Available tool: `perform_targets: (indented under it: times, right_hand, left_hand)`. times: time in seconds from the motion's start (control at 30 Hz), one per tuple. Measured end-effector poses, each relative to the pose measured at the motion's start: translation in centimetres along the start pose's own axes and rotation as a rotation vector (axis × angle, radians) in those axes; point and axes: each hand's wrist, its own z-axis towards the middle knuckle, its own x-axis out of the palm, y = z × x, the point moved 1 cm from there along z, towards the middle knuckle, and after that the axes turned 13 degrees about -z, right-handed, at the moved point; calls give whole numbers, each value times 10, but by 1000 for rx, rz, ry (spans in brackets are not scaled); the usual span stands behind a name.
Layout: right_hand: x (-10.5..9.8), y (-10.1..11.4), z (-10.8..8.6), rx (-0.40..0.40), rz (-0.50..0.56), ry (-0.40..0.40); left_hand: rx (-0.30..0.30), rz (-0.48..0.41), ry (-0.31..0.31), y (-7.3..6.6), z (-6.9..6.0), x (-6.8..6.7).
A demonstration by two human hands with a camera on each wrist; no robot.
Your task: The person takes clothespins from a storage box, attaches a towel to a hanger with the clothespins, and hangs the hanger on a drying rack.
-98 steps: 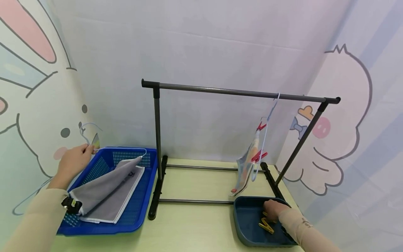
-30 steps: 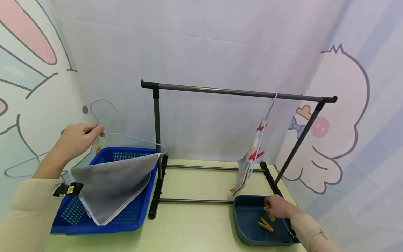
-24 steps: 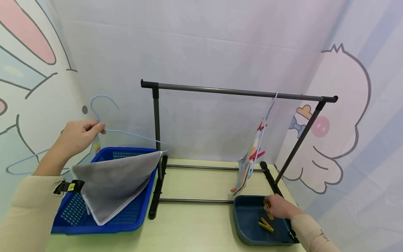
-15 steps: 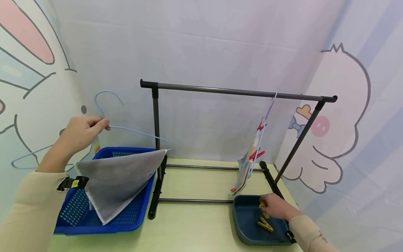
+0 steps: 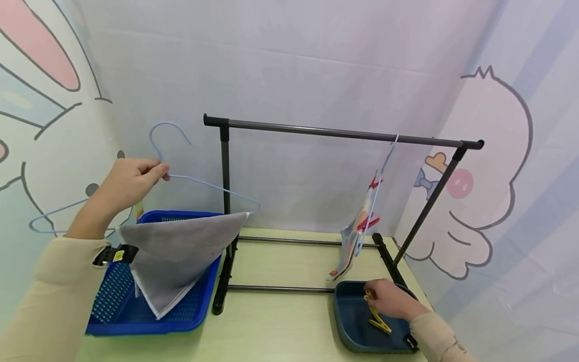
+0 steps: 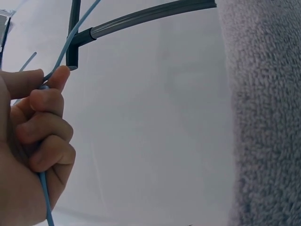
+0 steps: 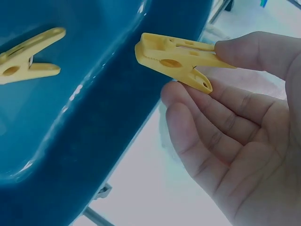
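Note:
My left hand (image 5: 128, 183) grips a light blue hanger (image 5: 212, 185) just below its hook, above the blue basket. Draped from the hanger is a grey cloth (image 5: 176, 256), its lower corner hanging over the basket; up close it fills the right side of the left wrist view. My right hand (image 5: 391, 299) is over the dark teal basin (image 5: 355, 327). Between thumb and fingers it pinches a yellow clothespin (image 7: 157, 47), clearest in the right wrist view. A second yellow clothespin (image 5: 381, 325) lies on the basin floor.
A black rack (image 5: 312, 131) stands in the middle of the table. Near its right end hangs another light blue hanger (image 5: 385, 163), bearing a patterned cloth (image 5: 355, 244) with red clothespins (image 5: 368, 223). The blue basket (image 5: 199, 319) stands left of the rack. Curtains surround the table.
My left hand has raised the hanger and moved it right, drawing the grey cloth up out of the basket. My right hand has come up with a clothespin and shifted left.

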Motion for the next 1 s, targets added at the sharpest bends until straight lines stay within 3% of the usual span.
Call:
perform_targets:
  times: [0.63,1.0]
  right_hand:
    - [-6,50,2,-99,-1,6]
    - [-11,87,14,-252,16,-22]
  left_hand:
    - [9,-29,16,-21,8,2]
    - [37,-31,1,-27,14,14]
